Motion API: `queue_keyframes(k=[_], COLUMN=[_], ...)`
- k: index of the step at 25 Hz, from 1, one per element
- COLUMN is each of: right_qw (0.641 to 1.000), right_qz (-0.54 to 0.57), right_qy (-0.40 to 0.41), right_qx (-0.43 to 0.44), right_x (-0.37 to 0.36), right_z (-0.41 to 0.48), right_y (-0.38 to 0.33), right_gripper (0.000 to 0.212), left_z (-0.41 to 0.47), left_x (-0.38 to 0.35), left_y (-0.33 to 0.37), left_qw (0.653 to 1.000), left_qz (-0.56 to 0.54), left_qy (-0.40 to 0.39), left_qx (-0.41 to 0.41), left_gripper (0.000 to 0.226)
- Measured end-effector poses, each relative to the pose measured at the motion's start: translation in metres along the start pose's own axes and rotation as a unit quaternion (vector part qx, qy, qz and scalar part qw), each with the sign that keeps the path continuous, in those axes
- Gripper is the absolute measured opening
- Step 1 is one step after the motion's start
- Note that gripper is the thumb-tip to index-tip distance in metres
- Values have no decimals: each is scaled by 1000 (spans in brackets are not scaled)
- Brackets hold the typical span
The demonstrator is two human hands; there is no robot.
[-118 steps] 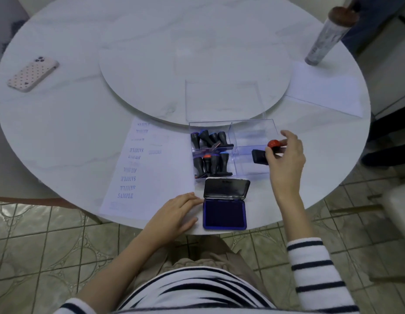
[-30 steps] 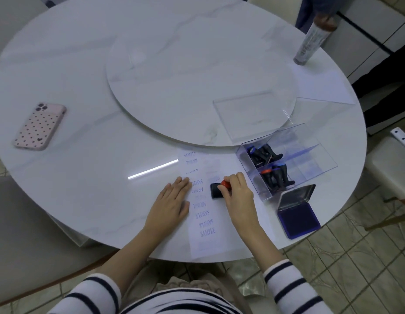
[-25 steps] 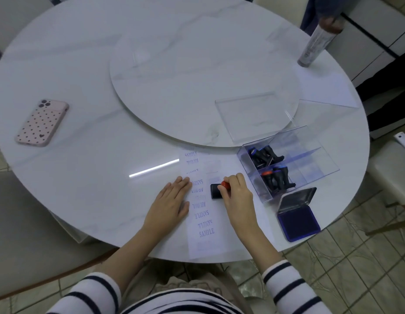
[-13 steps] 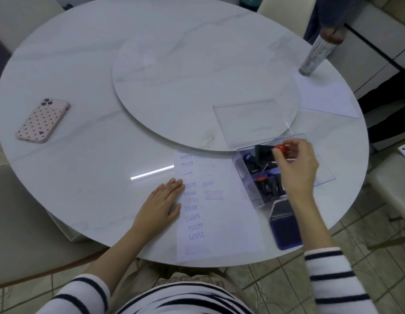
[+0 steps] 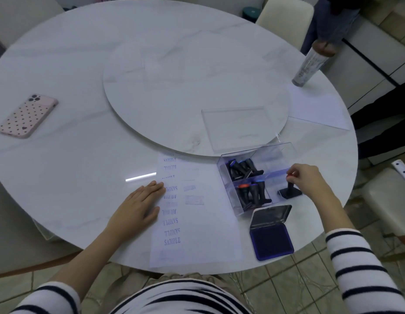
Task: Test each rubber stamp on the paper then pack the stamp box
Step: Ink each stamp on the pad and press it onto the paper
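Phone [image 5: 27, 116]: lies flat at about 9 o'clock on the round surface [image 5: 83, 64], well apart from everything else, as in the earlier frames.
Left hand [image 5: 138, 207]: open, palm down, fingers spread on the left edge of the paper [image 5: 197, 223], at about 6 o'clock; it has stayed there since half a second ago.
Paper: a column of blue prints reading SAMPLE and AIR MAIL, with two fresh box-shaped marks beside them; the faint prints near its top edge are hard to read.
Lid [image 5: 240, 128]: clear, flat on the raised turntable [image 5: 185, 87], just beyond the box.
Box [image 5: 258, 175]: clear, with dividers, at about 4 o'clock; black stamps [image 5: 242, 169] lie crowded in its two left compartments, their count unclear.
Held stamp [image 5: 288, 189]: half a second ago it was in the air above the box; now it stands upright with its black base down in the near right compartment.
Right hand [image 5: 306, 179]: closed, fingertips pinching the stamp's red knob, which is mostly hidden by the fingers.
Ink pad [image 5: 272, 242]: open, blue, just in front of the box at about 5 o'clock; no longer covered by the forearm.
Bottle [image 5: 312, 64]: upright at about 2 o'clock beside a second sheet [image 5: 317, 107]; its label is blurred.
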State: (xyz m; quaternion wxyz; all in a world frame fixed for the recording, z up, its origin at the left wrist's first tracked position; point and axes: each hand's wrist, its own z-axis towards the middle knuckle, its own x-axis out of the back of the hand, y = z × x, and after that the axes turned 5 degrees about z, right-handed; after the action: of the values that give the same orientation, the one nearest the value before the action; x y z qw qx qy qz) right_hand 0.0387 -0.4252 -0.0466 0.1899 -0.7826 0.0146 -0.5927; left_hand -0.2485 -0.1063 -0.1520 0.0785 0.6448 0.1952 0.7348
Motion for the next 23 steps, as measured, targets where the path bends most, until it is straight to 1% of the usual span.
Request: queue_keyframes(k=[2,3,6,10,12,14,16,19,21,23], right_qw=[1000,1000,997,984,977,976,979,982,978,969], right_qz=[-2,-1,24,56,37,2,-16,-1,55,99], right_qy=[-1,13,51,4,-21,-43,-47,1,66,125], right_qx=[1,6,61,170,210,213,197,190,188,190], right_x=[-1,-1,-2,-20,-36,-52,-62,-60,-51,-42], right_z=[1,1,-2,0,3,6,6,-1,-16,-37], right_y=[-8,-12,-26,-67,-88,-102,-109,-110,-104,-97], right_gripper=[20,23,24,24,24,22,22,19,15,16], left_z=[0,0,0,0,0,0,0,0,1,1], left_x=[0,0,1,1,2,2,2,2,2,2], left_y=[0,-1,0,-1,-2,-1,-1,-2,-2,-2], left_qw=[1000,1000,1000,1000,1000,1000,1000,1000,1000,1000], left_qz=[-4,-4,-1,0,2,3,6,5,7,12], left_qy=[-2,-4,-7,-8,-11,-9,-11,-10,-13,-18], left_qx=[4,4,6,3,3,4,0,-8,-8,-11], left_gripper=[53,53,53,53,53,53,54,54,54,54])
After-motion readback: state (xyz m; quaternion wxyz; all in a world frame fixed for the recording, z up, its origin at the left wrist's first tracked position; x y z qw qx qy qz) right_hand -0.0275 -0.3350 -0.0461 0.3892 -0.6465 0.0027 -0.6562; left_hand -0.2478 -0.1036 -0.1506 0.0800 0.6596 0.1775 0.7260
